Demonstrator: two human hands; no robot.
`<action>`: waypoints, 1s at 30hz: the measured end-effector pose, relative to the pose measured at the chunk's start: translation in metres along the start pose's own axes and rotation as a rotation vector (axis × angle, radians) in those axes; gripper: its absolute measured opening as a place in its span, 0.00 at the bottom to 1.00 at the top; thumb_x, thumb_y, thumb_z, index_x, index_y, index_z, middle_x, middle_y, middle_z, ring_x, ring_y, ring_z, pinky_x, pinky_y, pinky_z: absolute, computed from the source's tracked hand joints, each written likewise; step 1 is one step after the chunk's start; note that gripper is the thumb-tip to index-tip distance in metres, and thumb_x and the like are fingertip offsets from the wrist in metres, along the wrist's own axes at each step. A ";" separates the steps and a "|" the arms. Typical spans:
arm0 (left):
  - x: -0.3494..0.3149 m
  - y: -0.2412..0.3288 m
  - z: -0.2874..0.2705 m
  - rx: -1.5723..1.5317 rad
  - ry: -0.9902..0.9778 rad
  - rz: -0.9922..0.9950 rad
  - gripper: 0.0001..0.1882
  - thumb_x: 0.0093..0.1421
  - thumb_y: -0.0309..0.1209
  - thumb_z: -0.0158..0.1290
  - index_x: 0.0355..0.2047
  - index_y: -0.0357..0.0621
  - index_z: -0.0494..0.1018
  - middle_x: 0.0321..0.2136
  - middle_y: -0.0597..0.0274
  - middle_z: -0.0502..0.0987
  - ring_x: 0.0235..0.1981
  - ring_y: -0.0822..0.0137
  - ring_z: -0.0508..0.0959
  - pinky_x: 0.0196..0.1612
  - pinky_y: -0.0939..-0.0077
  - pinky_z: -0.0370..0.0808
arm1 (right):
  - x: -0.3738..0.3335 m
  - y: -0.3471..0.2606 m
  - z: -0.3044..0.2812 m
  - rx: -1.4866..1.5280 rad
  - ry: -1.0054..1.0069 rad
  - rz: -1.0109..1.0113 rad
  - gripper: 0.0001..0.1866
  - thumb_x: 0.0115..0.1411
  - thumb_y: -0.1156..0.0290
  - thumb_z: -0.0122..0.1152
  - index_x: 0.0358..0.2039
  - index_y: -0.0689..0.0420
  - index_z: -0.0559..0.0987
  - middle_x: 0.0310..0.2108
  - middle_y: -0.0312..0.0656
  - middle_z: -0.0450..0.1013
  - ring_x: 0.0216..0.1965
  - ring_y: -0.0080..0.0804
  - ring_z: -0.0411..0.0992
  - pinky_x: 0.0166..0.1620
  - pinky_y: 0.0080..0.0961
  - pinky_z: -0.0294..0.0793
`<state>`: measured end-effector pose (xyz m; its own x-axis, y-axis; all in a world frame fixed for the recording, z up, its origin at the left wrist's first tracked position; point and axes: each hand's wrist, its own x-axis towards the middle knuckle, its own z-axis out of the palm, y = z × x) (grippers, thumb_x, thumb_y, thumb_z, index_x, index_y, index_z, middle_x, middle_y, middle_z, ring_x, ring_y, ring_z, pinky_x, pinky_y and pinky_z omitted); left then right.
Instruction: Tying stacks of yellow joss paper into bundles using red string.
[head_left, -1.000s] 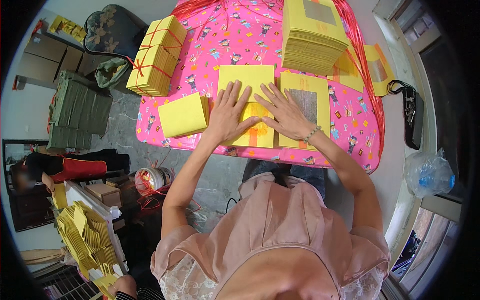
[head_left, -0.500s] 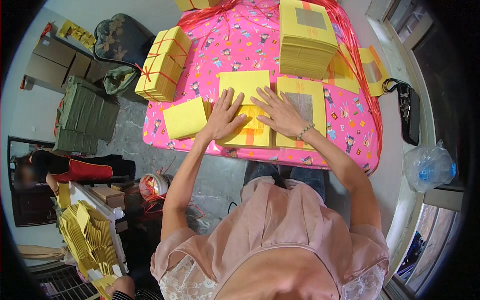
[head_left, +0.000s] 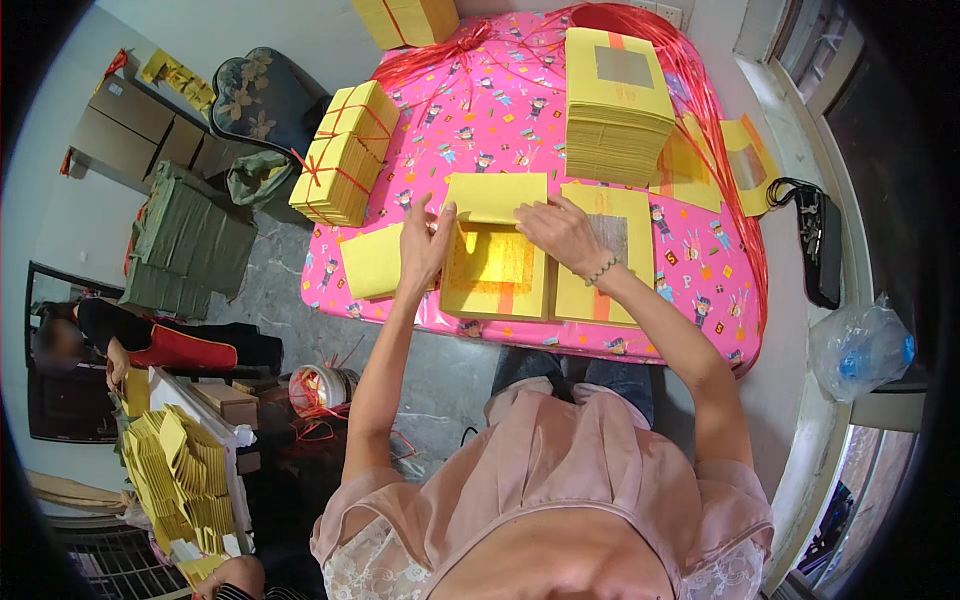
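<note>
On the pink patterned table cover, a stack of yellow paper [head_left: 495, 285] with an orange-gold printed panel lies before me. Its top sheet is bent up at the far side into a folded yellow flap [head_left: 497, 190], standing partly off the stack. My right hand [head_left: 565, 237], with a beaded bracelet at the wrist, has its fingers curled at the flap's right near corner. At the left edge is my left hand [head_left: 425, 240], fingers and thumb apart, the thumb close to the flap. A second yellow stack with a grey panel [head_left: 603, 290] lies beside it, under my right forearm.
A folded yellow bundle [head_left: 372, 265] lies left; red-tied bundles [head_left: 345, 150] stand behind it. A tall yellow stack [head_left: 618, 135] and red string [head_left: 735, 240] are at the right. Lower left, another person [head_left: 185, 340] works near a table of yellow paper [head_left: 180, 480].
Both hands lay flat on the folded yellow paper; now they have come off it. The left has shifted to the left edge, the right has curled its fingers, and the flap has risen, baring the panel.
</note>
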<state>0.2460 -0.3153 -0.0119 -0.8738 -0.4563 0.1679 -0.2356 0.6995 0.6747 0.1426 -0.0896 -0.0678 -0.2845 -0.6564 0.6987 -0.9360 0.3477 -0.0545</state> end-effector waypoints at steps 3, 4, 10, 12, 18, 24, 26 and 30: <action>0.005 -0.006 0.004 -0.409 -0.178 -0.365 0.36 0.61 0.41 0.58 0.63 0.35 0.58 0.43 0.46 0.75 0.42 0.64 0.77 0.43 0.75 0.75 | -0.004 -0.012 -0.006 0.025 0.033 -0.032 0.12 0.57 0.67 0.63 0.41 0.56 0.79 0.37 0.39 0.79 0.41 0.32 0.77 0.49 0.36 0.73; 0.003 -0.021 0.010 -0.584 -0.180 -0.356 0.38 0.61 0.38 0.58 0.64 0.33 0.54 0.45 0.46 0.74 0.43 0.64 0.78 0.43 0.73 0.75 | -0.003 -0.020 -0.011 0.037 0.034 -0.051 0.13 0.57 0.67 0.63 0.42 0.57 0.79 0.38 0.39 0.79 0.41 0.33 0.77 0.50 0.36 0.73; -0.011 -0.021 0.023 -1.027 -0.192 -0.280 0.31 0.60 0.18 0.51 0.63 0.33 0.56 0.52 0.53 0.73 0.51 0.65 0.75 0.51 0.73 0.73 | -0.015 -0.039 -0.033 0.097 -0.081 0.072 0.17 0.58 0.66 0.63 0.47 0.56 0.78 0.49 0.43 0.75 0.53 0.38 0.72 0.55 0.36 0.71; -0.018 -0.019 0.020 -1.037 -0.181 -0.229 0.29 0.60 0.18 0.52 0.62 0.34 0.58 0.52 0.54 0.73 0.52 0.66 0.75 0.53 0.73 0.72 | -0.014 -0.043 -0.040 0.221 0.022 0.280 0.20 0.59 0.65 0.63 0.51 0.56 0.76 0.52 0.45 0.73 0.56 0.42 0.70 0.57 0.38 0.70; -0.040 -0.007 0.010 -1.088 -0.133 -0.102 0.25 0.60 0.18 0.53 0.58 0.35 0.65 0.52 0.58 0.74 0.54 0.69 0.72 0.58 0.73 0.67 | -0.005 -0.055 -0.048 0.626 0.135 0.768 0.28 0.64 0.67 0.59 0.61 0.61 0.63 0.50 0.48 0.72 0.53 0.39 0.72 0.54 0.33 0.71; -0.049 -0.005 -0.001 -1.097 -0.117 -0.005 0.23 0.60 0.18 0.53 0.57 0.36 0.66 0.51 0.59 0.74 0.54 0.70 0.72 0.58 0.74 0.67 | -0.001 -0.058 -0.041 1.168 0.194 0.889 0.23 0.64 0.75 0.58 0.57 0.64 0.64 0.45 0.42 0.72 0.43 0.23 0.73 0.47 0.20 0.73; -0.052 -0.007 -0.004 -1.107 -0.109 0.017 0.23 0.60 0.18 0.54 0.57 0.36 0.67 0.51 0.59 0.74 0.54 0.70 0.72 0.58 0.74 0.67 | 0.005 -0.063 -0.045 1.184 0.210 0.897 0.23 0.64 0.76 0.58 0.57 0.64 0.64 0.45 0.42 0.72 0.43 0.23 0.73 0.46 0.20 0.73; -0.054 -0.008 -0.011 -1.104 -0.096 0.089 0.18 0.61 0.18 0.54 0.52 0.35 0.69 0.47 0.60 0.76 0.50 0.71 0.75 0.54 0.75 0.70 | 0.002 -0.067 -0.039 1.139 0.254 0.840 0.16 0.63 0.76 0.59 0.49 0.63 0.68 0.42 0.41 0.74 0.40 0.21 0.73 0.42 0.19 0.73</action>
<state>0.2996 -0.3021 -0.0184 -0.9092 -0.3513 0.2236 0.2962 -0.1681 0.9402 0.2130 -0.0876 -0.0351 -0.8951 -0.3523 0.2732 -0.2003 -0.2297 -0.9524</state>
